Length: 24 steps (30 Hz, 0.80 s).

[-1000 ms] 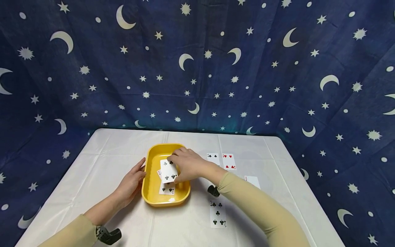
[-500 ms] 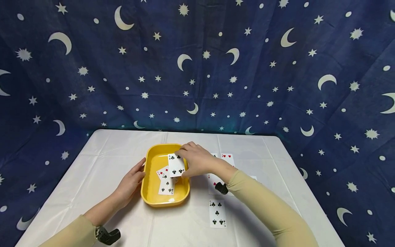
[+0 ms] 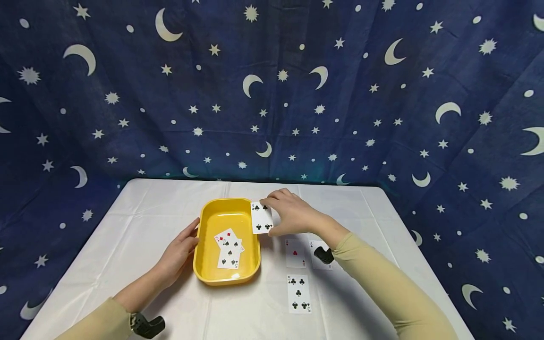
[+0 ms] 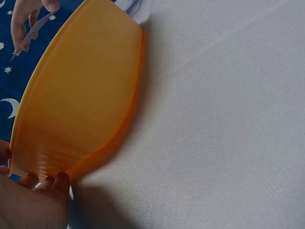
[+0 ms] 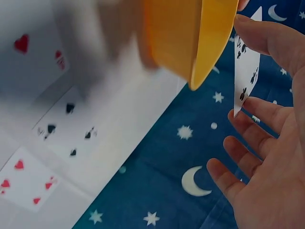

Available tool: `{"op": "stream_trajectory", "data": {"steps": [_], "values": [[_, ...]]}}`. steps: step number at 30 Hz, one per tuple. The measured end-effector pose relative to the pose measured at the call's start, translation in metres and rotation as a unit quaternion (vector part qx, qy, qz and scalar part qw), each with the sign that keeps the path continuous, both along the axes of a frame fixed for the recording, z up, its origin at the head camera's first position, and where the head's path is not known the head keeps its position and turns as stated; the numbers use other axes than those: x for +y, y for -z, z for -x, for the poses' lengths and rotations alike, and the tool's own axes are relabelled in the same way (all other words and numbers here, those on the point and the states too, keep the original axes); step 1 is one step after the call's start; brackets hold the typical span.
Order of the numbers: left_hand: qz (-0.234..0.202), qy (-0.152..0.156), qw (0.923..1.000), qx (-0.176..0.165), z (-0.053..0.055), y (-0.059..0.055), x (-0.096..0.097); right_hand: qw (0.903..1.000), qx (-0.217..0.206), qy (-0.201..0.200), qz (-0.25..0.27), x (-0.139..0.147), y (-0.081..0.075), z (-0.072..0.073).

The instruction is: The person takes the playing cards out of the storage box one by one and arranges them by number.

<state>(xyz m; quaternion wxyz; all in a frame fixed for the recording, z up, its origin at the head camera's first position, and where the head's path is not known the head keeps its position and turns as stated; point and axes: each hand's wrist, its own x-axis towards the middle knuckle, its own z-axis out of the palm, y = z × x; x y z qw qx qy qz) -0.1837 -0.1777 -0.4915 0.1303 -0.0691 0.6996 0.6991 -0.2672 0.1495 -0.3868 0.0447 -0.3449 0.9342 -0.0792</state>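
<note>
My right hand (image 3: 297,215) pinches a four of clubs playing card (image 3: 261,219) by its edges, thumb on one side and fingertips on the other. The card is held over the right rim of a yellow tray (image 3: 250,271). At the tray's left side my left hand (image 3: 180,252) touches the outer wall; in the left wrist view its fingertips (image 4: 61,180) press low on that wall. Inside the tray a five of spades (image 3: 229,259) overlaps a five of diamonds (image 3: 224,237).
Right of the tray lie a five of clubs (image 3: 299,293), an ace of hearts (image 3: 295,253) and a black ace (image 3: 316,248). Behind them, in the right wrist view, are a four of spades (image 5: 66,129) and a four of hearts (image 5: 28,179). A starry cloth (image 3: 272,118) hangs behind.
My right hand has lifted the four of clubs from above the tray's middle and carried it right to the rim. The fives in the tray are uncovered. My left hand has stayed put.
</note>
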Motion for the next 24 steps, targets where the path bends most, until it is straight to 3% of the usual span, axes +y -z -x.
{"op": "stream_trajectory", "data": {"steps": [14, 24], "values": [[0.0, 0.006, 1.0, 0.002, -0.001, -0.001, -0.001, 0.9984, -0.005, 0.05, 0.027, 0.068, -0.006, 0.009], [0.003, 0.009, 1.0, 0.004, -0.002, -0.001, -0.001, 0.9949, -0.001, 0.098, 0.023, 0.127, 0.006, 0.019]]}}
